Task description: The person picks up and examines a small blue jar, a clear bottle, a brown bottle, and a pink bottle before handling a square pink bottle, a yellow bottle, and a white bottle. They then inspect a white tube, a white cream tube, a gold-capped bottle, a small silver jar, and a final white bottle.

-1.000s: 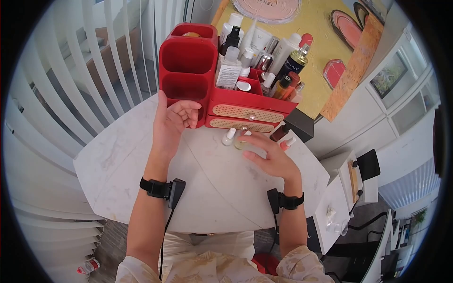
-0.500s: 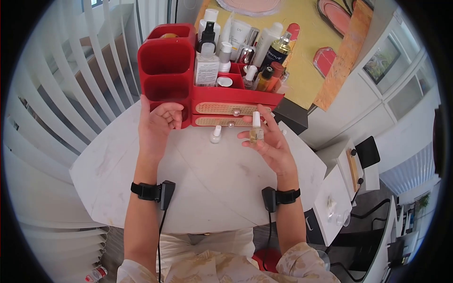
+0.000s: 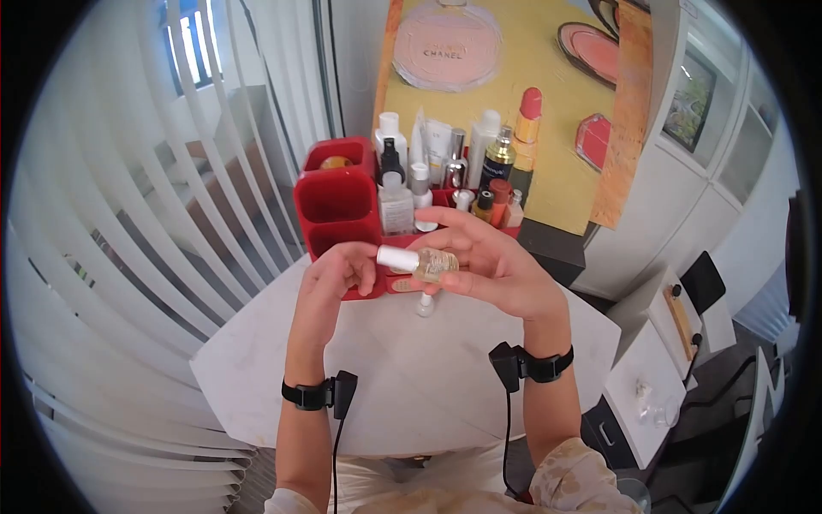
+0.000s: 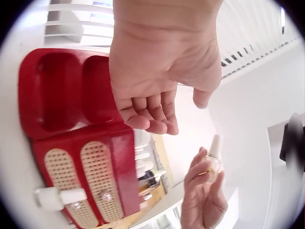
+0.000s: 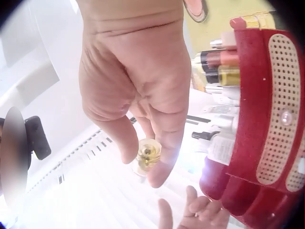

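Observation:
My right hand (image 3: pixel 514 272) pinches a small nail polish bottle (image 3: pixel 438 265) between thumb and fingers, above the table. The bottle has a white cap (image 3: pixel 396 258) and clear glass with yellowish contents, and it lies tilted with the cap towards the left. My left hand (image 3: pixel 336 278) is raised beside the cap, fingers loosely curled and holding nothing. In the left wrist view a gap shows between the left hand (image 4: pixel 162 71) and the bottle (image 4: pixel 213 164). A second white-capped polish bottle (image 3: pixel 425 305) stands on the table in front of the drawers, partly hidden by the right hand.
A red organizer (image 3: pixel 336 201) with open compartments and two woven-front drawers (image 4: pixel 100 167) stands at the table's back. Several cosmetic bottles and tubes, among them a clear pump bottle (image 3: pixel 396 210), fill its top. The white marbled table (image 3: pixel 402 385) lies below, with blinds (image 3: pixel 171 231) to the left.
The right hand has picked up the yellowish polish bottle, lifted it and tipped it sideways towards the left hand. The head view has tilted up. The left hand stays loosely curled.

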The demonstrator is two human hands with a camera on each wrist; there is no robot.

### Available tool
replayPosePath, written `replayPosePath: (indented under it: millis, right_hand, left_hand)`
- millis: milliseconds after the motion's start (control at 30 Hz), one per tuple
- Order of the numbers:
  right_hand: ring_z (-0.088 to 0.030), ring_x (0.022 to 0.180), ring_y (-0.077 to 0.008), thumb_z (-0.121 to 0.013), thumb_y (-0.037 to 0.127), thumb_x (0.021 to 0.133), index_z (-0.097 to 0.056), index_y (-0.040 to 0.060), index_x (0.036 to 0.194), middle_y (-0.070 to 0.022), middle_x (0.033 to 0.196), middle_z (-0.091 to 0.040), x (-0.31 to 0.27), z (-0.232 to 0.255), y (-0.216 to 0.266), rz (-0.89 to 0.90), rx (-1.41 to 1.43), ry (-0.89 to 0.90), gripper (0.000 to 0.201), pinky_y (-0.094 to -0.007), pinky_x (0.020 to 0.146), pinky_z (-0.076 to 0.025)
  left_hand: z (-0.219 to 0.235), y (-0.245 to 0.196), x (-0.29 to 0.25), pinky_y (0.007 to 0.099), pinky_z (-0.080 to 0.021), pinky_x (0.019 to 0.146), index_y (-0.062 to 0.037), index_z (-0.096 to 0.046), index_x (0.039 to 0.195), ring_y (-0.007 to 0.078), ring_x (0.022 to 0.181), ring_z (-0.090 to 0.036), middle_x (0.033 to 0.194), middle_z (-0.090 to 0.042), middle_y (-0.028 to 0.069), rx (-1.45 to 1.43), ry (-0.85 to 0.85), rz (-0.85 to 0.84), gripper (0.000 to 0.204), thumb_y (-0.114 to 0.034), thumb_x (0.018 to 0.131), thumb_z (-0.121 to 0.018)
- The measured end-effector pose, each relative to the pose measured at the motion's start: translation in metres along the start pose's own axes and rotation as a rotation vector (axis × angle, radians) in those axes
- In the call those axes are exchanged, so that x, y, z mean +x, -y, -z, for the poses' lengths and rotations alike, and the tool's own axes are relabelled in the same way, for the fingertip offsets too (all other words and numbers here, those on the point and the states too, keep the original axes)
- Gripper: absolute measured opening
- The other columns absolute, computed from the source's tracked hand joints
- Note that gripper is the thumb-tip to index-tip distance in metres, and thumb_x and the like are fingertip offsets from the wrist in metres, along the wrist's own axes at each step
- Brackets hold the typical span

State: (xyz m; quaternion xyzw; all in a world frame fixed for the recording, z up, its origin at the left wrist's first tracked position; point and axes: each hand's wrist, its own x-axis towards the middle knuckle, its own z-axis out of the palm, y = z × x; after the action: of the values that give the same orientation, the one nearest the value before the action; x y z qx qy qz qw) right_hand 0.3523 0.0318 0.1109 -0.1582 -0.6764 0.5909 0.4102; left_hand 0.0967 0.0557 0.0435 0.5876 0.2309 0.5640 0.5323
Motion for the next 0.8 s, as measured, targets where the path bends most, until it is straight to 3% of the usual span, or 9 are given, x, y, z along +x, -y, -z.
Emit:
replayPosePath:
  millis: [100,200,300,433,500,700,800]
  right_hand:
    - [-0.064,0.121,-0.0247,-0.057,0.004,0.103,-0.044,0.0005,0.143,-0.0146,0.136,-0.06,0.007,-0.005,0.003,0.033,-0.027,-0.024,0.043,-0.0367,0.096,-0.055]
    - [-0.063,0.114,-0.0161,-0.056,0.002,0.103,-0.049,0.0013,0.136,-0.0084,0.127,-0.06,0.007,-0.01,0.009,0.057,-0.095,-0.086,0.034,-0.0322,0.097,-0.055]
    - [-0.062,0.116,-0.0162,-0.056,0.001,0.103,-0.05,-0.0004,0.138,-0.0075,0.127,-0.059,0.006,-0.008,0.012,0.082,-0.082,-0.11,0.036,-0.0313,0.097,-0.055]
    - [-0.063,0.117,-0.0166,-0.06,-0.005,0.099,-0.048,-0.0012,0.144,-0.0083,0.129,-0.057,0.01,-0.014,0.018,0.271,-0.225,-0.214,0.047,-0.0306,0.098,-0.055]
    - [-0.064,0.115,-0.017,-0.063,-0.008,0.096,-0.046,-0.0012,0.146,-0.0093,0.131,-0.056,0.011,-0.015,0.018,0.312,-0.132,-0.244,0.053,-0.0302,0.098,-0.055]
    - [-0.065,0.116,-0.0195,-0.065,-0.011,0.093,-0.048,-0.0019,0.144,-0.0114,0.134,-0.056,0.011,-0.019,0.023,0.295,-0.14,-0.306,0.055,-0.0319,0.098,-0.056]
    - [-0.064,0.119,-0.021,-0.07,-0.01,0.09,-0.049,-0.0045,0.142,-0.0152,0.133,-0.062,0.01,-0.018,0.023,0.234,-0.17,-0.322,0.056,-0.0341,0.103,-0.052]
  left_hand:
    - [-0.009,-0.048,0.007,0.0258,-0.047,0.079,0.0013,-0.062,0.126,0.0091,0.084,-0.057,0.089,-0.062,0.0008,0.058,0.081,-0.07,0.028,-0.017,0.105,-0.058]
    - [-0.02,-0.072,0.012,0.0237,-0.05,0.078,0.001,-0.065,0.122,0.0065,0.084,-0.059,0.091,-0.065,-0.0001,0.206,0.158,-0.125,0.027,-0.005,0.095,-0.071]
    - [-0.029,-0.081,0.014,0.022,-0.051,0.077,0.0005,-0.07,0.115,0.0048,0.082,-0.06,0.092,-0.069,-0.0004,0.501,0.099,-0.163,0.027,0.0,0.089,-0.078]
    - [-0.035,-0.086,0.019,0.0217,-0.052,0.073,0.0013,-0.073,0.109,0.0055,0.079,-0.061,0.092,-0.072,0.0015,0.553,0.037,-0.216,0.023,-0.003,0.087,-0.08]
    - [-0.037,-0.089,0.02,0.0215,-0.052,0.071,0.0014,-0.073,0.107,0.0056,0.078,-0.061,0.091,-0.072,0.0018,0.56,0.021,-0.251,0.024,-0.002,0.085,-0.081]
    - [-0.038,-0.088,0.024,0.0218,-0.052,0.072,0.0014,-0.074,0.105,0.0064,0.077,-0.061,0.092,-0.073,0.0026,0.546,-0.017,-0.3,0.024,-0.001,0.083,-0.082]
    - [-0.037,-0.087,0.026,0.0221,-0.052,0.072,0.0009,-0.074,0.104,0.0071,0.076,-0.062,0.092,-0.072,0.003,0.591,-0.024,-0.338,0.025,-0.001,0.081,-0.083]
